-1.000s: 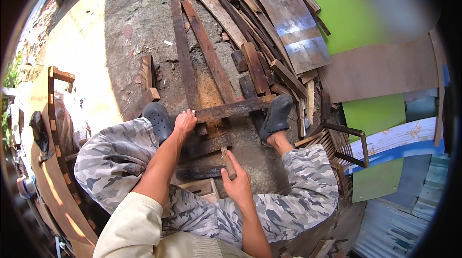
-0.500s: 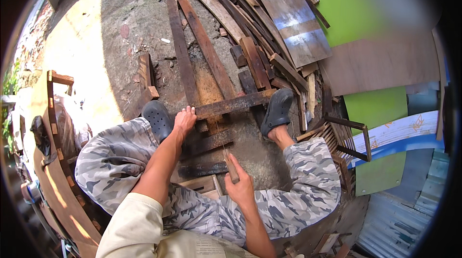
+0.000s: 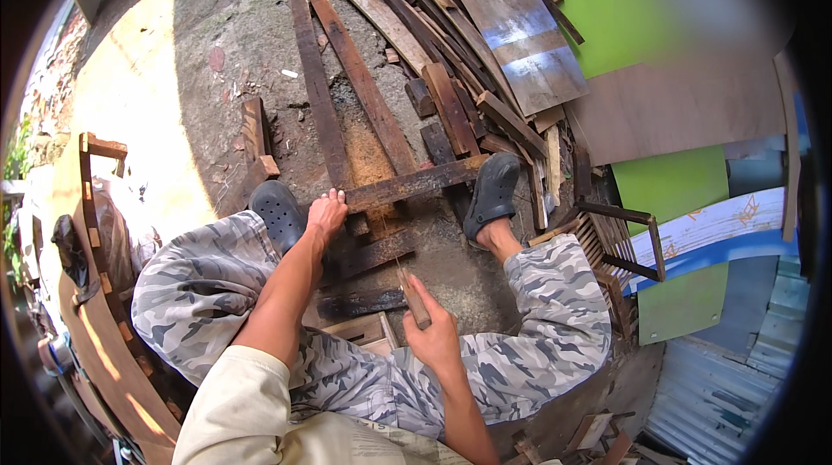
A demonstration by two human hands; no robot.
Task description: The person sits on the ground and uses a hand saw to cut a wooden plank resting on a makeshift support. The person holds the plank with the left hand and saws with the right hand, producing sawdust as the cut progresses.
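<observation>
I sit with my legs in camouflage trousers spread and a dark clog on each foot. My left hand (image 3: pixel 326 212) presses down on the left end of a dark weathered plank (image 3: pixel 414 182) that lies crosswise over two long boards (image 3: pixel 347 92). My right hand (image 3: pixel 431 330) is shut on the wooden handle of a tool (image 3: pixel 412 293), held upright between my knees; its working end is too thin to make out. Two charred short planks (image 3: pixel 371 253) lie just below the cross plank.
A heap of old planks and boards (image 3: pixel 459 40) fills the upper right, with green panels (image 3: pixel 676 179) and a brown sheet (image 3: pixel 676 110) beside it. A wooden chair frame (image 3: pixel 91 205) stands at the left. A small wooden block (image 3: pixel 255 131) lies on the concrete.
My right hand has drawn back toward my body and lifted the wooden-handled tool upright. My left hand stays on the cross plank.
</observation>
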